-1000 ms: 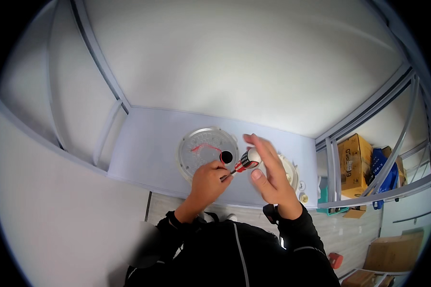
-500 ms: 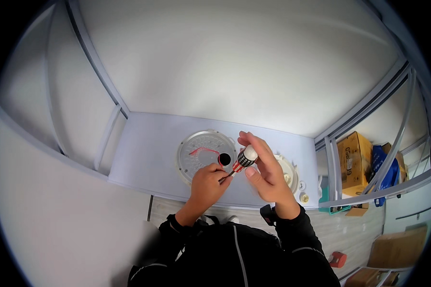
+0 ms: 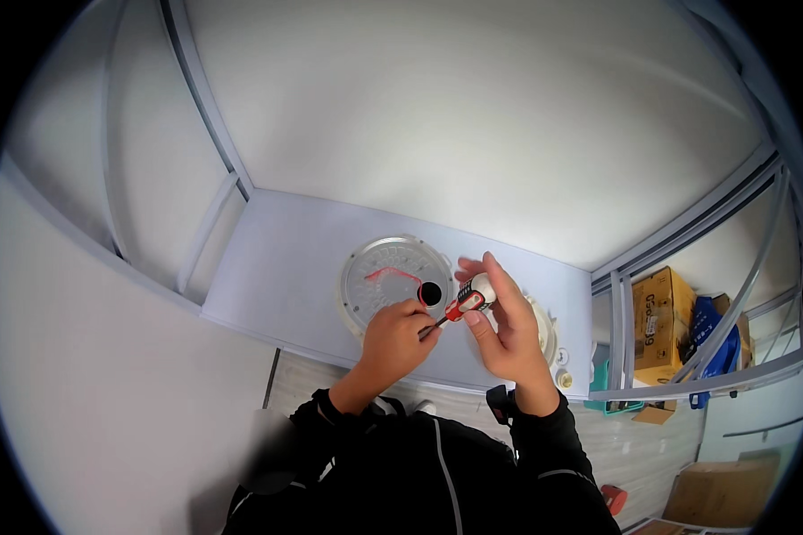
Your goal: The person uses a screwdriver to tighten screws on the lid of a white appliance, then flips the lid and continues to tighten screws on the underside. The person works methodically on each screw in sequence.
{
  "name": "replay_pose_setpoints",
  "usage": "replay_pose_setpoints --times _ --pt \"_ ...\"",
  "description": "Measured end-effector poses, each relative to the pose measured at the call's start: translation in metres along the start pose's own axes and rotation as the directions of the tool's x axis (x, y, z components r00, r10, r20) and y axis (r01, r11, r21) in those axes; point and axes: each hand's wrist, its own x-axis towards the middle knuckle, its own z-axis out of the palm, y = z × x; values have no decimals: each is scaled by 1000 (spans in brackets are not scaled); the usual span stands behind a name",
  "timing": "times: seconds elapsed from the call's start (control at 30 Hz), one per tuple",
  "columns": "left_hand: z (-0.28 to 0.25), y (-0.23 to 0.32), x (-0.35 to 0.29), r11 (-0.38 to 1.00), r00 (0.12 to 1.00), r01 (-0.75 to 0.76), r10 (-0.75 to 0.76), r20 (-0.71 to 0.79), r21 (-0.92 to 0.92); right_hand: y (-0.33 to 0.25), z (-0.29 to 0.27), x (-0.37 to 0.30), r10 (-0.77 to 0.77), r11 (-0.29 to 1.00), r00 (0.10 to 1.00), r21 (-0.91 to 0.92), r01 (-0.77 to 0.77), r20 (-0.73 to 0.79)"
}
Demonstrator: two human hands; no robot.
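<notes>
A screwdriver [image 3: 466,306] with a red, black and white handle slants between my two hands above the table. My left hand [image 3: 394,341] is closed, its fingers pinched around the dark shaft near the tip; the tip itself is hidden. My right hand [image 3: 510,337] holds the handle between thumb and fairly straight fingers. Below and to the left lies a round silver metal plate [image 3: 363,272] with a pale rim. A red wire [image 3: 386,270] curves over the plate towards a black round part [image 3: 430,294] near its right side.
Behind my right hand is a cream round cover [image 3: 547,325], partly hidden. Small round pieces [image 3: 564,379] lie beside it on the pale table [image 3: 277,259]. White walls and metal frames surround the table. Cardboard boxes [image 3: 658,316] and a blue bag [image 3: 716,343] stand at right.
The view has shifted slightly, so plate and hands appear further right. The screwdriver handle has turned, showing more red, and my right fingers have shifted around it. My left hand keeps its pinch.
</notes>
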Motion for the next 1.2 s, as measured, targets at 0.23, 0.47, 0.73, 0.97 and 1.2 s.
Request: replay_pose_setpoints --times 0.23,0.47,0.73,0.97,1.2 --pt "1 -2 -2 1000 999 29 -29 33 0 17 -4 -8 -222 894 975 -395 211 20" --pt "0 -4 -1 1000 999 4 -4 44 9 4 5 0 -152 971 988 -188 149 -1" --pt "-1 -1 1 1000 998 21 -21 53 -6 10 4 -4 -255 883 966 -416 219 -32" --pt "3 -6 -2 1000 1000 -23 23 16 -9 7 5 -6 -370 819 924 -503 276 -95" --pt "-14 3 4 984 995 90 -82 61 -151 8 -2 -10 -249 898 939 -421 132 -238"
